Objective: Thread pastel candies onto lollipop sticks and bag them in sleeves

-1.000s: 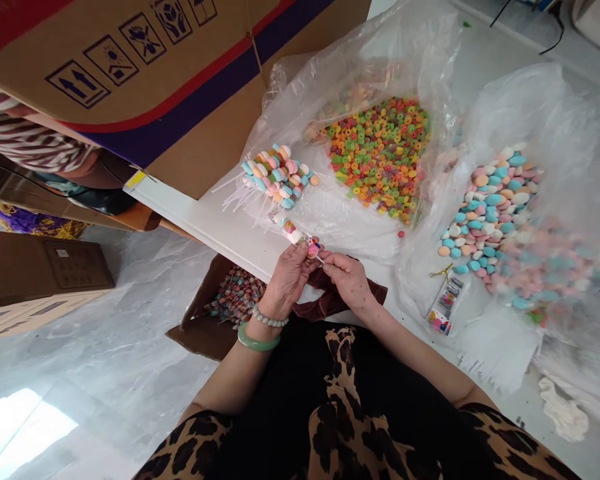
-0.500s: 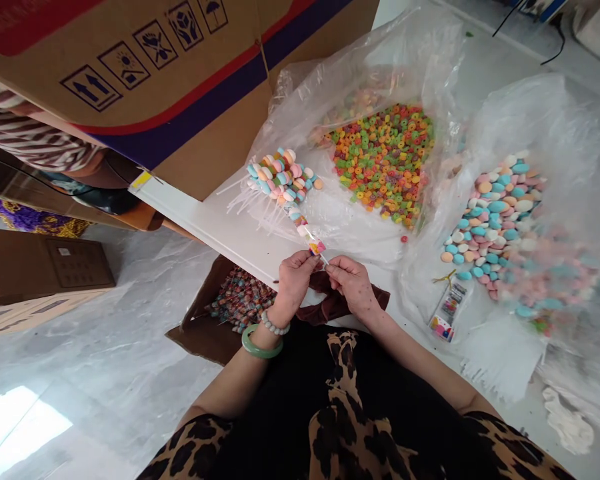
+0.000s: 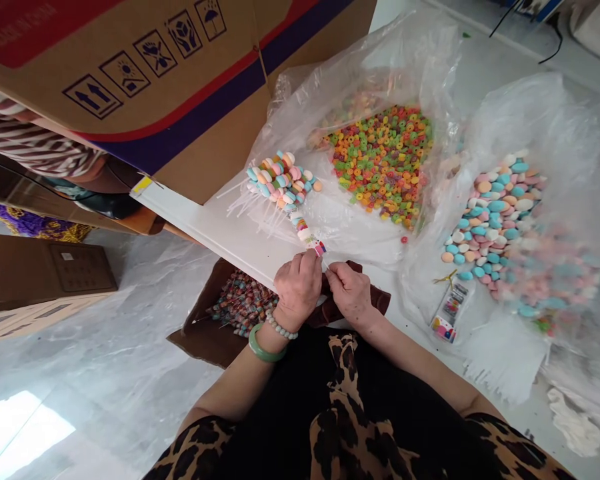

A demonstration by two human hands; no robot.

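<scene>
Open box (image 3: 195,327): wrapped sweets (image 3: 243,300) inside, lower than the table (image 3: 215,247).
Pile of candy sticks (image 3: 283,177): on clear plastic (image 3: 300,107).
Left hand (image 3: 299,287): clamped on a wrapped candy (image 3: 305,234), slanting just beside the pile.
Right hand (image 3: 351,290): pinching its white stem (image 3: 326,265).
Farther right: ring sweets (image 3: 385,160), then oval sweets (image 3: 497,207).

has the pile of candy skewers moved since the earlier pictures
No. The pile of candy skewers lies in the same place against the carton and the loose red candy; only the camera's view has shifted slightly.
</scene>
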